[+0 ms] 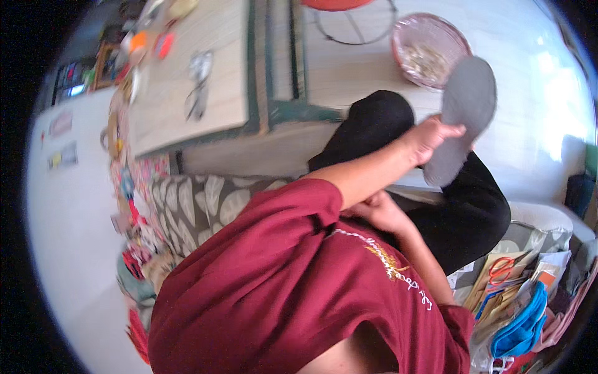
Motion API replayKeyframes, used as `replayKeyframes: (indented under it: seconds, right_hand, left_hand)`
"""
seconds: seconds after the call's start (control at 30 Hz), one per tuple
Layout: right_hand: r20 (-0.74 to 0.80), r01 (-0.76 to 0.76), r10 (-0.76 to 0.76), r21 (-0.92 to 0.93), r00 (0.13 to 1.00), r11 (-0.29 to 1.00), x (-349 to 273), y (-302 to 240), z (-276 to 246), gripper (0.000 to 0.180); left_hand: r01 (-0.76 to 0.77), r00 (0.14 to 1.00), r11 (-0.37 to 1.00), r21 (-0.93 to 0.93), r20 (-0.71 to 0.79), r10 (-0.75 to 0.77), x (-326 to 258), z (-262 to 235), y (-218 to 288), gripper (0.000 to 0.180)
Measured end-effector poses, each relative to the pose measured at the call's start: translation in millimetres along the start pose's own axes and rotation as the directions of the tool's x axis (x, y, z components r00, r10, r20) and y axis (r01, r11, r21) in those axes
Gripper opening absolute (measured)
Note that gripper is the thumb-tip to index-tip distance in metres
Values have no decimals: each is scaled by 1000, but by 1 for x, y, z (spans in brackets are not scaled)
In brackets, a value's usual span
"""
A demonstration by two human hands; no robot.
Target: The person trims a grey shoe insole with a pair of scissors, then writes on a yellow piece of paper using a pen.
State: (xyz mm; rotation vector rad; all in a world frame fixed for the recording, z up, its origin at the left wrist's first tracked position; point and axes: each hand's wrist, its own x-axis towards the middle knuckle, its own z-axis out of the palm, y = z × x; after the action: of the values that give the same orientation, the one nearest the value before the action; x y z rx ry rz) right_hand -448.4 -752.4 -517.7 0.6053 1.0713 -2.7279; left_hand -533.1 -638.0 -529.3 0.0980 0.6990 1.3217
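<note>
Patterned sofa (205, 202), grey with pale leaf shapes, runs below and left of the grey insole (470, 93). Pale-topped table (212, 75) on a green frame, well left of the insole; small objects on its top too blurred to name.

Seated person in a maroon shirt (249, 268), which fills the space below and left of the insole. Black trousers (380, 118), legs bent: one knee just left of the insole, the other just below it.

Red stool (336, 3), cut off by the frame edge, above and left of the insole. Pink basket (430, 28), pale bits inside, just above and left; the insole's broad end overlaps its rim in view.

Blue cloth (522, 321) well below the insole, toward the right, among papers and bags.

Insole itself: raised over the lap, tilted, broad end up, narrow end down. Left hand (430, 138) at its left edge, grip closed, thumb across the near face. Right hand (383, 213) below and left of the insole, apart from it, fingers curled beneath the left forearm; partly hidden, cannot tell whether it holds anything.

Orange-handled scissors (501, 270) below the insole, lying on papers.
</note>
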Motion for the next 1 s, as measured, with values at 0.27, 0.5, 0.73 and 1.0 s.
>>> replayKeyframes:
  seconds: [0.27,0.5,0.73,1.0]
  right_hand:
    - [-287,52,-227,-510,931,858,-30,12,29,26]
    - [-496,155,-301,-314,815,937,-78,29,7,20]
    - [-577,319,-293,-60,762,946,-62,26,12,17]
    - [-636,209,-283,-190,718,959,-53,27,12,17]
  left_hand:
    - [-343,938,920,189,129,323,-152,44,61,29]
    - [-489,848,812,320,-46,529,-243,15,148,31]
    - [-344,816,718,605,-185,548,-303,-93,228,51]
    - [-376,770,562,737,-89,632,-318,-140,283,63]
